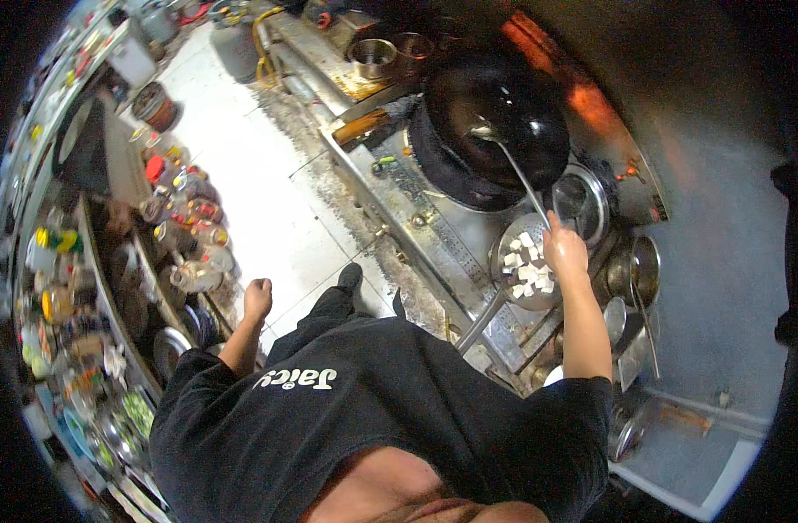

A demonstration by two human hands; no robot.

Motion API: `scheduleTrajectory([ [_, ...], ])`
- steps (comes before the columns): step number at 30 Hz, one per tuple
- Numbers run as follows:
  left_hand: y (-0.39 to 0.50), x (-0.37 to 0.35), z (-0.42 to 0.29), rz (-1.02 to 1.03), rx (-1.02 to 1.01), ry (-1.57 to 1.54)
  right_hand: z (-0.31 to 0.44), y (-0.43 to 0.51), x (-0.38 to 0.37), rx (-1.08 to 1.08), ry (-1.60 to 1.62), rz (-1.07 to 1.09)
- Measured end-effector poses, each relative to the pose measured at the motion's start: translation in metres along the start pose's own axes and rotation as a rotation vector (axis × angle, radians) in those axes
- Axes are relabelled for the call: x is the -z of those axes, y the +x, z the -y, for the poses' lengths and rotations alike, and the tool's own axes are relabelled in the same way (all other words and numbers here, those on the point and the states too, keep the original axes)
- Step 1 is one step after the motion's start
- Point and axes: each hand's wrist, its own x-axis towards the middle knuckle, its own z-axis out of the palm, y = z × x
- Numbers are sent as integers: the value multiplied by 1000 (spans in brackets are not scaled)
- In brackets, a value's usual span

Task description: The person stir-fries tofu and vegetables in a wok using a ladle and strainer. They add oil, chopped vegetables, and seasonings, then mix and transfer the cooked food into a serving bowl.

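My right hand (565,252) grips the long handle of a metal cooking ladle (524,175). The ladle's bowl end is inside a large, dark wok (536,147) on the stove. Just below and left of that hand lies a round perforated skimmer (503,287), its handle angled down towards my body. White cubes (528,261), perhaps tofu, sit in the skimmer, partly hidden by my hand. My left hand (258,299) hangs over the tiled floor at my other side. Its fingers are curled in, with nothing visible in them.
A metal-topped stove (448,232) runs along my right, with a steel pot (373,55) at its far end. Metal bowls (646,265) stand beyond my right arm. Several bottles and jars (193,225) crowd the floor on the left, near a shelf (111,307).
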Motion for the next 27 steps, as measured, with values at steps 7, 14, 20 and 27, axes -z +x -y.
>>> scheduleTrajectory([
  [7, -118, -10, 139, -170, 212, 31, -13, 47, -13, 104, 234, 7],
  [14, -207, 10, 185, -234, 297, 26, -6, 70, -59, 80, 50, -163],
  [20, -263, 6, 220, -628, 604, -808, 87, 70, -8, 72, -216, 39],
  [27, -298, 26, 303, -851, 591, -396, 465, -108, -5, 929, 688, 319],
])
